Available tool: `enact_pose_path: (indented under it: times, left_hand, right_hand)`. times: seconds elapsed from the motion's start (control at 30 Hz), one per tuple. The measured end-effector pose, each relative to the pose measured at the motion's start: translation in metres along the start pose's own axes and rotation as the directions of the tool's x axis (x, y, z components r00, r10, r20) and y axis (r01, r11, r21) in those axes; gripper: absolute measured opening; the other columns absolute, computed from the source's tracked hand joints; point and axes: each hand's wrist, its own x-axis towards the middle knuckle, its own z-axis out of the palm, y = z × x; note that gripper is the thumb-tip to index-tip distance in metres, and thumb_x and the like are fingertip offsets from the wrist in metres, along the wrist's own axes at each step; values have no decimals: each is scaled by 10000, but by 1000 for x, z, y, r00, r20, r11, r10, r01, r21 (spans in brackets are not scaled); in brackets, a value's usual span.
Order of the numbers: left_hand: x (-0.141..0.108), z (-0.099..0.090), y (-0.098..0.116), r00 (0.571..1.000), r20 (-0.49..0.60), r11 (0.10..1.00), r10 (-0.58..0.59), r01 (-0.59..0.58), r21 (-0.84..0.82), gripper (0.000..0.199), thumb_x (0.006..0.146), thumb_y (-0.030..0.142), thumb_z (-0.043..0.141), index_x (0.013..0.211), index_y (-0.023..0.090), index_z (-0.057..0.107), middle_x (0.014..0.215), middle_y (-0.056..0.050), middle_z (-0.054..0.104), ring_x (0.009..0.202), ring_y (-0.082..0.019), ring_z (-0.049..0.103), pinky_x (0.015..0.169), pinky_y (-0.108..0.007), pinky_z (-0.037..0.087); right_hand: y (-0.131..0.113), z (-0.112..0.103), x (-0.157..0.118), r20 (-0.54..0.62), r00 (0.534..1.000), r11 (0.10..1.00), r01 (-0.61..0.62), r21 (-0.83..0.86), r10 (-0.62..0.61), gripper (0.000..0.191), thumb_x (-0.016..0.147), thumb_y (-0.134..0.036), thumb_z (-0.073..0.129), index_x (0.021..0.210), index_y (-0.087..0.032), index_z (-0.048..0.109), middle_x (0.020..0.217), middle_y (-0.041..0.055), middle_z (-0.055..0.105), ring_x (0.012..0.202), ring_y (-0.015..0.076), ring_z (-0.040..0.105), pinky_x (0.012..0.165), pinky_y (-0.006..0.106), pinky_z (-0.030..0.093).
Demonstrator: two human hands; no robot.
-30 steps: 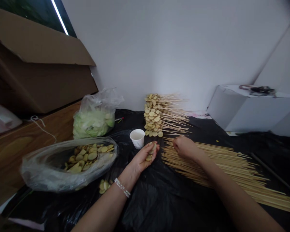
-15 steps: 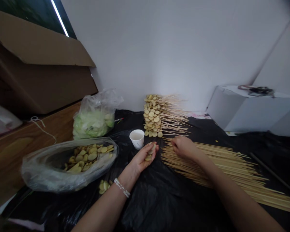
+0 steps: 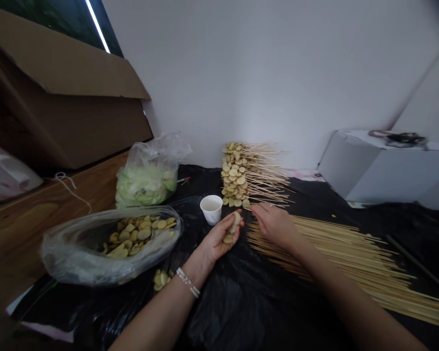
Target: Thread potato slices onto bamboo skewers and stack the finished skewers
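Observation:
In the head view, my left hand (image 3: pixel 221 237) is closed around several pale potato slices (image 3: pixel 236 223), one standing up between thumb and fingers. Just to its right, my right hand (image 3: pixel 274 223) is pinched on a thin bamboo skewer, of which only a short end shows toward the slices. Beneath the right forearm lies a wide spread of bare bamboo skewers (image 3: pixel 336 243). Beyond both hands is a stack of skewered potato slices (image 3: pixel 234 173), its sticks pointing right. A white paper cup (image 3: pixel 211 209) stands beside my left fingers.
On the left, an open clear plastic bag (image 3: pixel 76 263) holds potato slices, with a small loose pile (image 3: pixel 162 279) near my left wrist. Behind it sits a tied bag of greens (image 3: pixel 146 183). A cardboard box (image 3: pixel 76 117) and a white box (image 3: pixel 380 165) flank the black sheeting (image 3: pixel 227 312).
My right hand has lifted from the bare skewers and turned toward my left hand, fingertips now near the slices. A slice in my left hand stands more upright. The view has shifted slightly.

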Motion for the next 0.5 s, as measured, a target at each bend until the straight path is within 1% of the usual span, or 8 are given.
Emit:
enact_pose_path:
  times: [0.1, 0.17, 0.23, 0.33, 0.4, 0.5]
  left_hand:
    - [1, -1, 1, 1000, -20, 999, 1, -2, -49, 152, 838, 92, 565, 974, 127, 625, 791, -41, 649, 658, -102, 656, 505, -126, 520]
    - [2, -1, 2, 999, -42, 997, -3, 0, -75, 107, 825, 76, 578, 910, 124, 623, 783, -36, 645, 653, -97, 652, 505, -121, 517]
    - [2, 0, 2, 999, -50, 997, 4, -7, -70, 130, 817, 68, 584, 918, 139, 621, 782, -29, 641, 651, -101, 652, 495, -125, 515]
    - [1, 0, 2, 999, -35, 999, 35, -36, -35, 236, 809, 55, 586, 1011, 172, 616, 785, -22, 630, 668, -108, 656, 488, -125, 512]
    - [0, 1, 2, 998, -23, 998, 51, -52, -28, 279, 809, 32, 572, 1047, 172, 608, 794, -28, 626, 678, -103, 655, 499, -117, 510]
    - [0, 3, 2, 997, -35, 996, 66, -68, -49, 244, 814, 6, 547, 1010, 137, 613, 798, -40, 628, 651, -83, 640, 503, -98, 498]
  right_hand:
    - [-1, 0, 1, -17, 998, 998, 58, -15, -59, 305, 894, -137, 360, 1069, -149, 609, 969, 100, 627, 939, 210, 524, 817, 277, 374]
    - [-2, -1, 1, -15, 997, 997, 82, -14, -82, 314, 883, -121, 367, 1061, -146, 624, 946, 98, 623, 934, 208, 520, 830, 278, 373]
    - [-4, -2, 1, 23, 997, 998, 67, -10, -67, 336, 892, -134, 367, 1120, -168, 611, 942, 88, 627, 876, 186, 541, 768, 259, 382]
    - [-8, -4, -1, 102, 995, 1000, 20, -24, -17, 369, 912, -182, 368, 1226, -215, 558, 945, 77, 642, 747, 147, 562, 627, 234, 354]
    - [-10, -6, -1, 120, 993, 999, 12, -44, -7, 376, 913, -191, 371, 1243, -226, 547, 943, 75, 648, 715, 138, 565, 588, 229, 326]
    - [-11, -8, -2, 121, 993, 998, 19, -63, -11, 371, 905, -184, 382, 1224, -241, 563, 927, 66, 652, 710, 134, 572, 570, 229, 305]
